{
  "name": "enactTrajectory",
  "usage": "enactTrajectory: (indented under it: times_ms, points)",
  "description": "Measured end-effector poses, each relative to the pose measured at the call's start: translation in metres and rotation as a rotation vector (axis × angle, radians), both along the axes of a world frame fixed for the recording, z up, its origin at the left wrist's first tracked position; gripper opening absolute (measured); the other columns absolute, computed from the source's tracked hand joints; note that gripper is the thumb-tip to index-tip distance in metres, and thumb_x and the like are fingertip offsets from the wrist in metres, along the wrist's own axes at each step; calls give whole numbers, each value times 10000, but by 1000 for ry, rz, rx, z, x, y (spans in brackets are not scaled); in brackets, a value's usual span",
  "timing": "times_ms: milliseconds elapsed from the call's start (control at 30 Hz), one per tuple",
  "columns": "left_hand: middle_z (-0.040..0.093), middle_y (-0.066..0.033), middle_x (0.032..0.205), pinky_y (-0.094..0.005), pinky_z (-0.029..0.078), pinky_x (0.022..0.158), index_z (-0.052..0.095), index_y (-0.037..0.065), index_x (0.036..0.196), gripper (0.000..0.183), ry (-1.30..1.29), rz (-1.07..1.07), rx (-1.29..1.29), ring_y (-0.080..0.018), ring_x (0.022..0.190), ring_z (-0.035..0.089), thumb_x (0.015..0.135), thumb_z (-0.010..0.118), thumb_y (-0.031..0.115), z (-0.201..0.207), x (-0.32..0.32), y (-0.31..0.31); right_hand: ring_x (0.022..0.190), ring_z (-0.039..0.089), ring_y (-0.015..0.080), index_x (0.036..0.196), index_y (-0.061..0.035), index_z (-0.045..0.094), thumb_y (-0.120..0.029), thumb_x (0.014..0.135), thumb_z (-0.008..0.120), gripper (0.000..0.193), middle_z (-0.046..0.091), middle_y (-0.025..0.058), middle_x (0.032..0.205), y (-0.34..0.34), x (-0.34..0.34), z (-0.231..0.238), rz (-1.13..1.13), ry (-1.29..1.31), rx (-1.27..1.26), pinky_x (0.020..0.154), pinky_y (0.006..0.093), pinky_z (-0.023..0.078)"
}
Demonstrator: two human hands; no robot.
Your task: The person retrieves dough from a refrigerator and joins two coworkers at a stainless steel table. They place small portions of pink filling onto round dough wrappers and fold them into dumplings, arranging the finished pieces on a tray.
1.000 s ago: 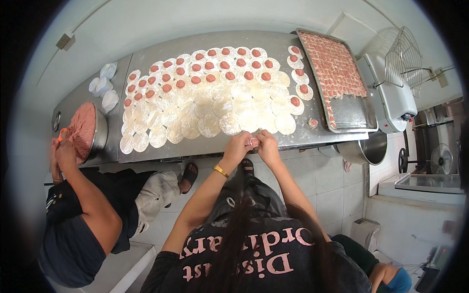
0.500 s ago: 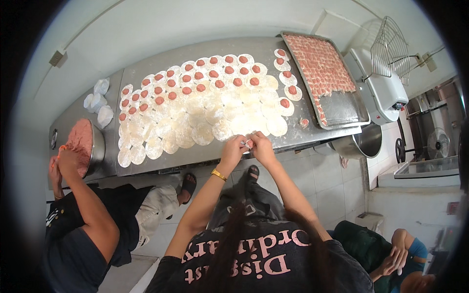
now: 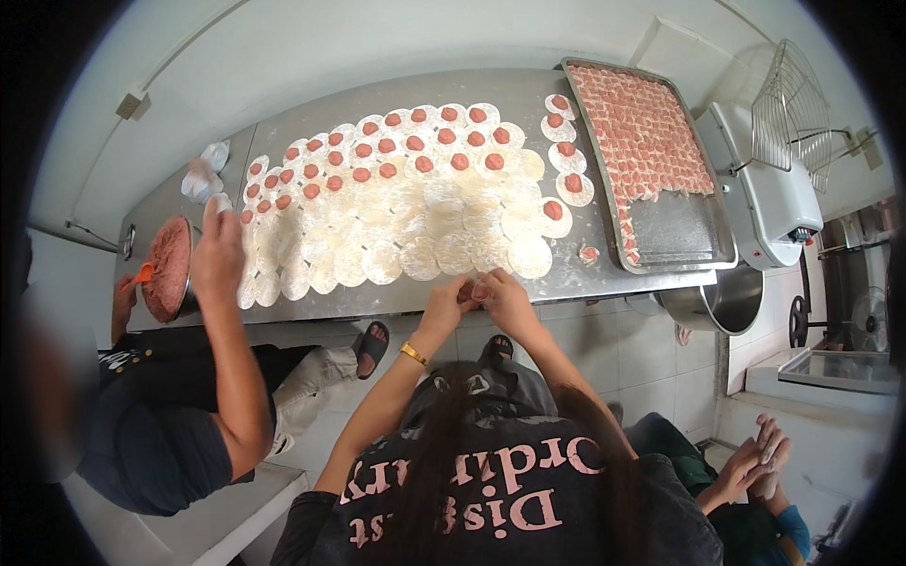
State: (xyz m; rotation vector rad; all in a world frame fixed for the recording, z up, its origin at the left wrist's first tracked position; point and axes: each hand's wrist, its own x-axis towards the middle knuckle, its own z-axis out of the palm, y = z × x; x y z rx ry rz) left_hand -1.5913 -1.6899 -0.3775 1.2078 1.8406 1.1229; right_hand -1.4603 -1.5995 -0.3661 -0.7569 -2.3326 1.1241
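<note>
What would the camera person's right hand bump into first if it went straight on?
Past the filled wrapper it pinches with the left hand, the right hand would probably meet the flat wrappers first; its height over the table is unclear.

Pale wall (image 3: 425, 40), tiled floor (image 3: 646, 363)

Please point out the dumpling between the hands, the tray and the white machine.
Dumpling (image 3: 480, 293): head view, its pink filling.
Tray (image 3: 684, 231): head view, bare metal bottom.
White machine (image 3: 769, 196): head view, its casing.
</note>
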Motion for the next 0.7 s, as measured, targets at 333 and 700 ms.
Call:
enactTrajectory:
  times_ms: [333, 700]
  points:
    - [683, -94, 851, -282, 523, 709, 603, 3, 1010, 298, 22, 47, -152, -158, 794, 670, 733, 715, 10, 10, 7, 6, 835, 562, 351, 924, -54, 576, -5, 739, 576, 191, 552, 128, 898, 14, 9, -12, 167, 32, 69, 728, 422, 465]
    - [673, -114, 810, -261, 514, 674, 620, -21, 933, 176, -191, 286, -41, -155, 742, 660, 794, 677, 72, 28, -9, 10, 795, 603, 256, 1021, -25, 574, 63, 685, 589, 347, 568, 127, 868, 68, 81, -7, -321, 51, 39, 762, 333, 494]
